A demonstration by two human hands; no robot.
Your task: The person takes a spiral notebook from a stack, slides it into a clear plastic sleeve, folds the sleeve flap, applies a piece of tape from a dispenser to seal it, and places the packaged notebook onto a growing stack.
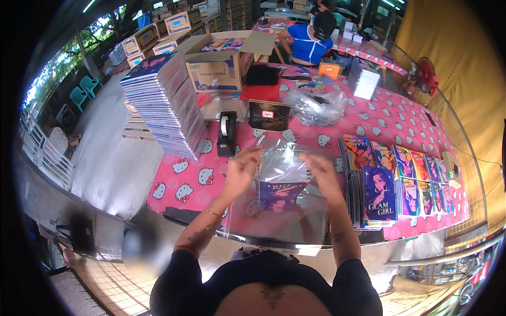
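Fingers, left hand and right hand: pinching clear plastic over notebooks. I log one tape dispenser, beyond notebooks, leftward.

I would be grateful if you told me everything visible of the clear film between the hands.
The clear film looks like thin, glossy, see-through plastic, wrinkled and catching glare near its top. The left hand and right hand pinch its upper part at either side. It lies over or around the notebook stack, I cannot tell which; the stack shows through. Its lower part spreads toward the person across the pink tablecloth.
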